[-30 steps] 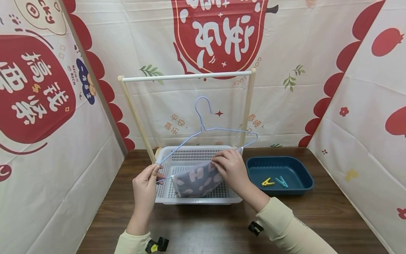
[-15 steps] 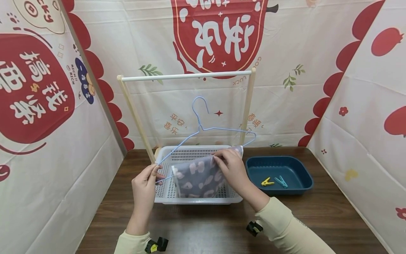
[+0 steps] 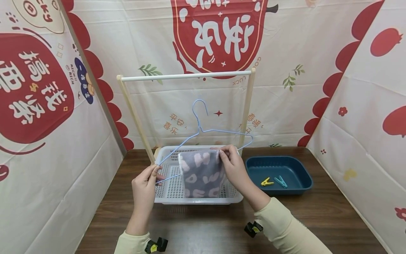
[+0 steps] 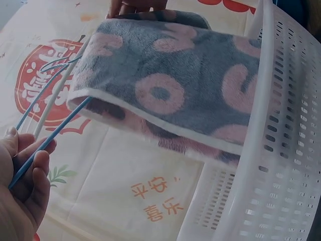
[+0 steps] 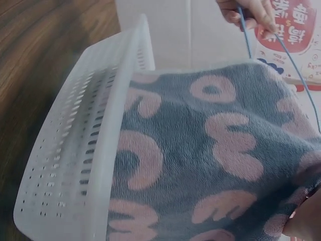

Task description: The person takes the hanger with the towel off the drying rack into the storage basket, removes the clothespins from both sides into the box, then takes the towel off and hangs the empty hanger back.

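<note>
A blue wire hanger (image 3: 199, 128) is held hook up above the white basket (image 3: 198, 201). My left hand (image 3: 144, 187) grips its left corner, thumb and fingers around the wire, as the left wrist view shows with the hand (image 4: 25, 181) at the left edge. Over the hanger's lower bar lies a grey towel (image 3: 203, 176) with pink letter shapes; the bar runs into the fold of the towel (image 4: 190, 75). My right hand (image 3: 233, 164) pinches the towel's upper right edge. In the right wrist view the towel (image 5: 185, 145) hangs into the basket, its lower end hidden.
Behind the basket stands a rack with wooden posts (image 3: 248, 106) and a white crossbar (image 3: 187, 76). To the right, a dark blue tray (image 3: 279, 192) contains a yellow clip (image 3: 267, 181) and a teal clip (image 3: 281, 181). Printed cloth encloses the wooden table (image 3: 203, 225).
The towel has been pulled up over the hanger's lower bar and shifted, so its top edge now sits higher and more level. The right hand moved slightly up; the left hand kept its grip.
</note>
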Tool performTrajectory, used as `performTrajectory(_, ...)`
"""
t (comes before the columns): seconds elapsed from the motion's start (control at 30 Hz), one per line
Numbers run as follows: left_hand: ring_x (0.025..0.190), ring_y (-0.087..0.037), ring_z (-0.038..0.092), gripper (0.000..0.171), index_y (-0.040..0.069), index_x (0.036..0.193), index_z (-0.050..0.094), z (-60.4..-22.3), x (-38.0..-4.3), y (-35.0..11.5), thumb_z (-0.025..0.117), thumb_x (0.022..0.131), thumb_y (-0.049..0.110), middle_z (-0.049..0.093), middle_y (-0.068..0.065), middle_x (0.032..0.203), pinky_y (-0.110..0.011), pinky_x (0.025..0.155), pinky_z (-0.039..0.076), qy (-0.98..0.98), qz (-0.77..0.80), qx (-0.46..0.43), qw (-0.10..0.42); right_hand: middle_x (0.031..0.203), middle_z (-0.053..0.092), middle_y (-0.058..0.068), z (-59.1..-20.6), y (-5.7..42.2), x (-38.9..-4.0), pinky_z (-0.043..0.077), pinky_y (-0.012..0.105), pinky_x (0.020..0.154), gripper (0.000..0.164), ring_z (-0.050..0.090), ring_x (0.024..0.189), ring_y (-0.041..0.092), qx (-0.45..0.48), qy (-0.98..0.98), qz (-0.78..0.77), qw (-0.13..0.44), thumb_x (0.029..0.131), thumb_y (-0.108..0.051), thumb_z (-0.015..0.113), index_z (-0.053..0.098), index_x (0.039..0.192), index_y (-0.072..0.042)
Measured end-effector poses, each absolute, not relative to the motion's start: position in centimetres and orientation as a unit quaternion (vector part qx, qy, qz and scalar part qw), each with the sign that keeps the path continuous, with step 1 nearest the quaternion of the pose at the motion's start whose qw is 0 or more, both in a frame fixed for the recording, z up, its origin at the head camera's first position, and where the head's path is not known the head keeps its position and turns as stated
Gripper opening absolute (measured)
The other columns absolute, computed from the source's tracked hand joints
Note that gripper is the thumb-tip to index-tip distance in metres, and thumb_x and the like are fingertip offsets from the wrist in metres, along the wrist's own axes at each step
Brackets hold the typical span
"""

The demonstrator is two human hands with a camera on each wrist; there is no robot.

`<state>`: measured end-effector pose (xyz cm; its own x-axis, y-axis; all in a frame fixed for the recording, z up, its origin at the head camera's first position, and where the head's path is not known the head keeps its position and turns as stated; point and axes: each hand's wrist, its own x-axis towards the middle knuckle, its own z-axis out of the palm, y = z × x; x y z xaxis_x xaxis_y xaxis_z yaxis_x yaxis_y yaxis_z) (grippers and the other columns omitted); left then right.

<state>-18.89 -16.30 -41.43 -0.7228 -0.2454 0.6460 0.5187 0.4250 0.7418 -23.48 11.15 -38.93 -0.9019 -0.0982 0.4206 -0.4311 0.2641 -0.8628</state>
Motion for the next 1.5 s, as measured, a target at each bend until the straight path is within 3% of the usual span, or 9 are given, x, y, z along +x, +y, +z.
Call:
performTrajectory(0.1,0.058,-0.007,0.063,0.009,-0.001,0.095,0.072,-41.5,-18.9,-16.3,0.065,0.092,0.005,0.069,-0.007,0.075,-0.018,0.051,0.051,-0.764,-0.529,-0.089,0.359,0.101,0.057,0.016,-38.6,11.2,-23.4,0.045,0.028,0.076,0.018,0.051,0.089,0.022,0.139,-0.773,0.606,0.13,0.106,-0.016,0.041,0.047,0.113,0.0)
performTrajectory(0.33,0.057,-0.006,0.063,0.01,-0.002,0.094,0.072,-41.5,-19.0,-16.4,0.065,0.093,0.006,0.07,-0.008,0.075,-0.018,0.049,0.05,-0.763,-0.53,-0.088,0.361,0.125,0.056,0.022,-37.8,11.4,-23.6,0.043,0.042,0.094,0.024,0.052,0.109,0.025,0.103,-0.761,0.632,0.104,0.107,-0.02,0.038,0.043,0.118,0.0)
performTrajectory(0.57,0.052,-0.009,0.059,0.009,0.0,0.093,0.073,-41.6,-19.1,-16.5,0.066,0.091,0.004,0.068,-0.008,0.068,-0.015,0.047,0.047,-0.772,-0.501,-0.095,0.379,0.111,0.055,0.019,-37.3,11.3,-24.3,0.041,0.036,0.084,0.021,0.049,0.099,0.025,0.11,-0.77,0.62,0.104,0.107,-0.018,0.038,0.044,0.116,0.001)
performTrajectory(0.83,0.05,-0.01,0.057,0.009,0.0,0.093,0.073,-41.7,-19.2,-16.7,0.066,0.092,0.006,0.065,-0.004,0.062,-0.014,0.046,0.044,-0.782,-0.48,-0.094,0.385,0.112,0.058,0.019,-36.8,11.4,-24.9,0.043,0.03,0.084,0.023,0.052,0.101,0.024,0.13,-0.764,0.624,0.102,0.107,-0.018,0.04,0.044,0.12,0.0)
performTrajectory(0.97,0.051,-0.01,0.057,0.009,0.001,0.093,0.073,-41.7,-19.2,-16.8,0.066,0.092,0.005,0.066,-0.004,0.064,-0.014,0.046,0.045,-0.785,-0.473,-0.096,0.389,0.111,0.058,0.018,-36.6,11.5,-25.0,0.043,0.036,0.084,0.018,0.052,0.1,0.025,0.158,-0.77,0.606,0.121,0.106,-0.013,0.04,0.049,0.118,-0.003)
performTrajectory(1.2,0.051,-0.009,0.056,0.01,0.0,0.093,0.073,-41.8,-19.3,-16.9,0.065,0.092,0.005,0.064,-0.002,0.062,-0.015,0.046,0.047,-0.785,-0.475,-0.095,0.386,0.125,0.057,0.01,-36.1,11.5,-24.8,0.039,0.05,0.102,0.02,0.049,0.117,0.024,0.182,-0.793,0.561,0.154,0.105,-0.008,0.042,0.06,0.113,-0.011)
performTrajectory(1.33,0.051,-0.009,0.055,0.01,0.0,0.094,0.073,-41.7,-19.3,-16.9,0.065,0.093,0.006,0.063,-0.002,0.062,-0.015,0.046,0.047,-0.787,-0.476,-0.092,0.382,0.124,0.056,0.008,-35.7,11.6,-24.6,0.04,0.05,0.099,0.019,0.05,0.114,0.025,0.182,-0.804,0.545,0.153,0.105,-0.01,0.041,0.058,0.114,-0.012)
performTrajectory(1.5,0.051,-0.009,0.055,0.009,0.001,0.095,0.073,-41.7,-19.2,-17.0,0.066,0.091,0.006,0.064,-0.002,0.063,-0.014,0.047,0.047,-0.789,-0.474,-0.089,0.382,0.112,0.06,0.008,-35.2,11.6,-24.5,0.042,0.045,0.093,0.023,0.052,0.106,0.023,0.194,-0.8,0.542,0.169,0.104,-0.004,0.04,0.062,0.1,-0.008)
